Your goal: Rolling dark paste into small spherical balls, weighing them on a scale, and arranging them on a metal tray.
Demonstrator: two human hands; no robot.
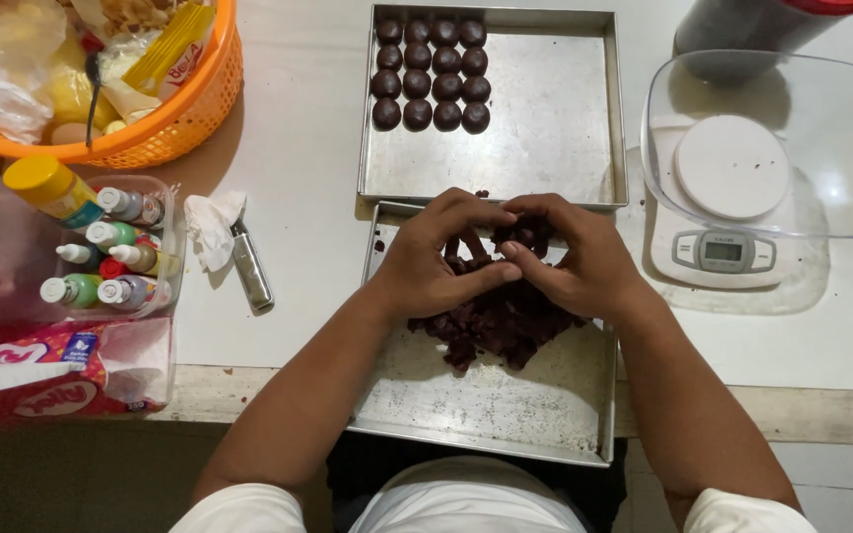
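At frame centre, the left hand (436, 259) and right hand (570, 259) curl together, pinching dark dough (505, 321) heaped in the near tray (486, 410); dark balls (431, 74) fill the upper tray (555, 128).

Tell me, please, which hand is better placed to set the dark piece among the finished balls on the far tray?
Probably the right hand: its fingers curl around the dark piece, nearer the far tray; the left hand only presses alongside.

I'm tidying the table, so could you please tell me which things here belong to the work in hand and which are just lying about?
In use: left hand, right hand, dark dough pile, near tray, far tray, rolled balls.

Lying about: scale, orange basket, colouring bottles, tissue pack, metal tool.
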